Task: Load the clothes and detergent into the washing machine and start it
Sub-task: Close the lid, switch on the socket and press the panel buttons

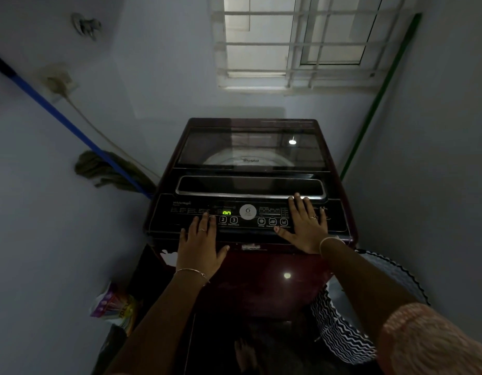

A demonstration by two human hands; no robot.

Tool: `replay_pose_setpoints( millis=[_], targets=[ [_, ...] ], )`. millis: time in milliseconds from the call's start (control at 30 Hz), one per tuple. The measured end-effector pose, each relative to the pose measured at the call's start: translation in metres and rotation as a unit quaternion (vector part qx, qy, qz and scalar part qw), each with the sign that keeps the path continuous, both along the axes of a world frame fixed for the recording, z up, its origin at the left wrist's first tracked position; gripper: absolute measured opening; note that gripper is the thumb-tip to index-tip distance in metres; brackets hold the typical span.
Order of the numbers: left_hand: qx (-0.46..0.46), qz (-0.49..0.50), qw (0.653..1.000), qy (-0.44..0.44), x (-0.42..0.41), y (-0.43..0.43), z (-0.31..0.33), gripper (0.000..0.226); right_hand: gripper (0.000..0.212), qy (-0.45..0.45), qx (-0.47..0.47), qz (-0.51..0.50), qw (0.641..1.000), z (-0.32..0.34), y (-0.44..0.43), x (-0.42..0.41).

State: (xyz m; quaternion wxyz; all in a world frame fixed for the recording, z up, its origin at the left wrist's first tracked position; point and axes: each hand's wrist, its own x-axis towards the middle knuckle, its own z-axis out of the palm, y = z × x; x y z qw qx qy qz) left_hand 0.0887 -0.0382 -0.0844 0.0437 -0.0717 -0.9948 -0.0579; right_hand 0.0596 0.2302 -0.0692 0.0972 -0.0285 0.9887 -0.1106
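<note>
Head view | washing machine (pixel 250 185) stood centre frame, lid shut, display reading "on" | left grip (pixel 199 243) lay flat, open, on control panel (pixel 248 216) | right grip (pixel 304 226) flat, open, fingertips at lid handle (pixel 250 186) | striped laundry basket (pixel 342 328) lower right

One washing machine (pixel 250 185), two hands, one laundry basket (pixel 350 320), one detergent packet (pixel 112 307), one mop (pixel 110 169).

A blue-handled mop (pixel 72 128) leans against the left wall below a wall socket (pixel 58 83); a barred window (pixel 296 41) sits above, and a green pole (pixel 380 96), perhaps a broom, stands right.
</note>
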Motion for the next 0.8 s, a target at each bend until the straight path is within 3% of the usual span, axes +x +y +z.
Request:
replay_pose_setpoints(
  millis=[367, 567, 800],
  targets=[
    [0.008, -0.004, 0.999, -0.031, -0.0004, -0.0038, 0.0034, 0.089, 0.096, 0.010, -0.007, 0.002, 1.000, -0.0012, -0.0003, -0.0011],
    [0.003, -0.018, 0.999, -0.041, 0.0016, -0.0054, 0.0050, 0.087, 0.099, 0.036, -0.071, -0.018, 0.997, -0.0002, 0.0008, 0.0009],
    [-0.018, -0.015, 0.999, -0.047, 0.0021, -0.0044, 0.0065, 0.087, 0.100, 0.039, -0.082, -0.020, 0.996, 0.0001, 0.0005, 0.0010]
  ],
)
